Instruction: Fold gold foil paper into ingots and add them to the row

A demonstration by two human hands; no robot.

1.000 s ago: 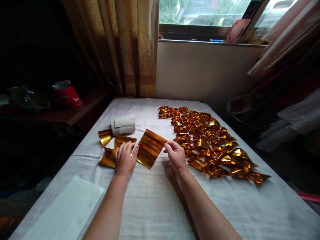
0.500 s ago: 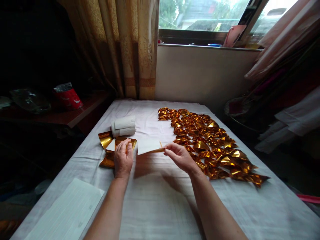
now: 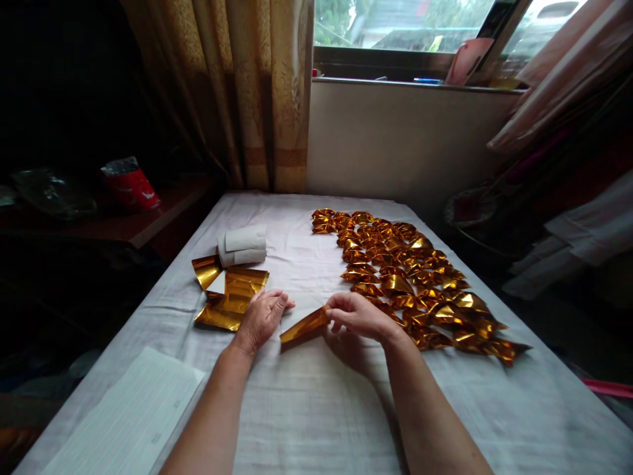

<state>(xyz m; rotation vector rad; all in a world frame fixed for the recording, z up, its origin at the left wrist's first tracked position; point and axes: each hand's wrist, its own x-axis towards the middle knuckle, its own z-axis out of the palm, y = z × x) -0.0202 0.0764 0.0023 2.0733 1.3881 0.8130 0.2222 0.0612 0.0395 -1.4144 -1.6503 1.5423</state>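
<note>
My right hand (image 3: 361,315) pinches the corner of a gold foil sheet (image 3: 304,328), which tilts down to the left with its shiny side showing. Beside it, my left hand (image 3: 263,318) lies low over the cloth with fingers stretched out, close to the sheet's left end. Under and behind that hand are more loose gold foil sheets (image 3: 235,297), one with its white backing turned up. A roll of white paper (image 3: 242,245) rests just beyond them. Many folded gold foil pieces (image 3: 395,284) lie in rows to the right of my right hand.
A white cloth (image 3: 291,409) covers the table. At the front left lies a pale lined sheet (image 3: 126,415). A red container (image 3: 129,186) stands on a dark side table to the left. Curtain (image 3: 247,99) and window are behind; clothes hang at the right.
The foil sheet in my right hand has swung lower and turned its gold side toward me. My left hand has moved right, off the stack of foil sheets toward the held sheet.
</note>
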